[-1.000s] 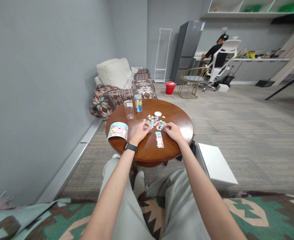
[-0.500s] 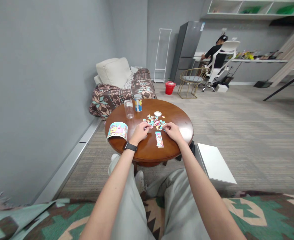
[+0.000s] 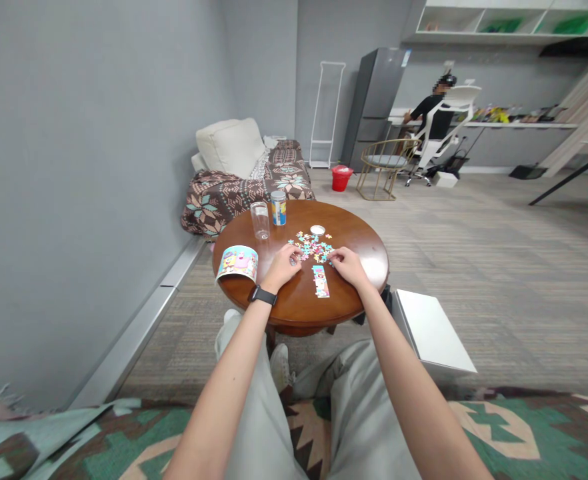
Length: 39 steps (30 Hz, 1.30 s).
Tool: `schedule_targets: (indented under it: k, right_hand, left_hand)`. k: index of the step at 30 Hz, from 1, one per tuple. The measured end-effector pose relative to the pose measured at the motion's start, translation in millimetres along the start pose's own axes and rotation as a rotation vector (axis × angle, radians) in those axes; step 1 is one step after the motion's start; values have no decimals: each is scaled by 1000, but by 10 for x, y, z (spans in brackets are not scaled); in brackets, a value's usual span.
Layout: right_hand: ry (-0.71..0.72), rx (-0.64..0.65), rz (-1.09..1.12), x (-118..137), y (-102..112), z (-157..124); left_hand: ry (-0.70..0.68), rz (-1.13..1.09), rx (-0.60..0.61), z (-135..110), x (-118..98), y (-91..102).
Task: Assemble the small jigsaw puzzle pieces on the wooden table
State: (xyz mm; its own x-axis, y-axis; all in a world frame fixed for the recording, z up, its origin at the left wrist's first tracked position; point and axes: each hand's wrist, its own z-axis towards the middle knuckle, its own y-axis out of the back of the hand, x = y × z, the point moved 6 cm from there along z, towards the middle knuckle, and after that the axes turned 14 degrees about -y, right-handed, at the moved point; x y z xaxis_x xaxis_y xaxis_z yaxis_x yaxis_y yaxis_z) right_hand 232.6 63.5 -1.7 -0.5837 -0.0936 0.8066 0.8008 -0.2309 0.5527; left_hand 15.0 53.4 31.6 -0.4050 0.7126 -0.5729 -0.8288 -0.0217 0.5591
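Loose jigsaw puzzle pieces (image 3: 315, 247) lie in a colourful heap on the round wooden table (image 3: 294, 310). At the heap's left edge is my left hand (image 3: 285, 265), its fingers curled towards the thumb. My right hand (image 3: 347, 265) rests at the right edge, fingertips pinched together against the pieces. Whatever either hand pinches is too small to make out. Between the hands and nearer to me lies a joined strip of puzzle (image 3: 321, 281). A curved cartoon picture sheet (image 3: 237, 261) stands on the left of the table.
A clear glass (image 3: 260, 221) and a blue-and-yellow can (image 3: 279, 209) stand at the table's back left. A round white lid (image 3: 317, 230) lies behind the heap. To the right is a white box (image 3: 434, 330). Farther off, a person (image 3: 429, 107) sits at a counter.
The view has shifted slightly. My left thumb and fingers have moved a little at the heap's edge; my right hand stays nearly in place. The strip lies where it was.
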Motion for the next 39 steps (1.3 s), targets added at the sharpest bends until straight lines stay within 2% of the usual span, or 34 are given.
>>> schedule_targets:
  k: [9,18,25,30,39]
  right_hand:
    - [-12,-5,2,10,5,2]
    - [-4,-6,-1,29,12,-5]
    - [1,-12,1,23,14,2]
    - [8,-26,12,19,9,1]
    - [15,-17,-1,-7,-12,22]
  left_hand:
    - [48,-108,13,2,33,-31]
    - [70,-56,7,-1,-60,22]
    - [90,-83,0,-17,-12,8]
    - [86,-146,56,-16,5,-42]
    - [88,-79,81,-7,0,-38]
